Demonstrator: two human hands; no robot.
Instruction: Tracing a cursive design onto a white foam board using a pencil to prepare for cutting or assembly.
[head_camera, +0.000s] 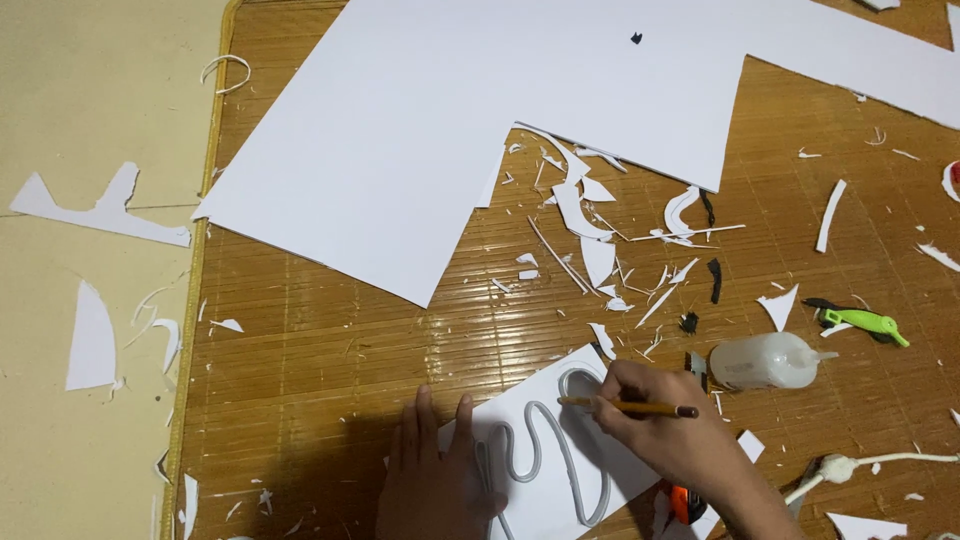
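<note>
**Pencil tracing along a wavy grey shape on white card**

At about six o'clock the left hand (432, 480) is lying flat with fingers spread, pressing down on a small white card (548, 470) and touching the near end of a wavy grey shape (545, 450) that is lying on it. Just to its right, at five o'clock, the right hand (655, 425) is pinching a yellow pencil (628, 406) between thumb and fingers, the tip meeting the loop at the far end of the grey shape. An orange tool (684, 503) is peeking out beneath the right wrist; what it is cannot be told.

Farther out at three o'clock, a clear plastic bottle (768, 361) is lying on its side, with a green-handled cutter (863, 321) just beyond it. White paper scraps (598, 258) are littering the bamboo mat (330, 340) around the centre. At twelve o'clock a large white sheet (420, 130) is covering the far part of the mat.
</note>
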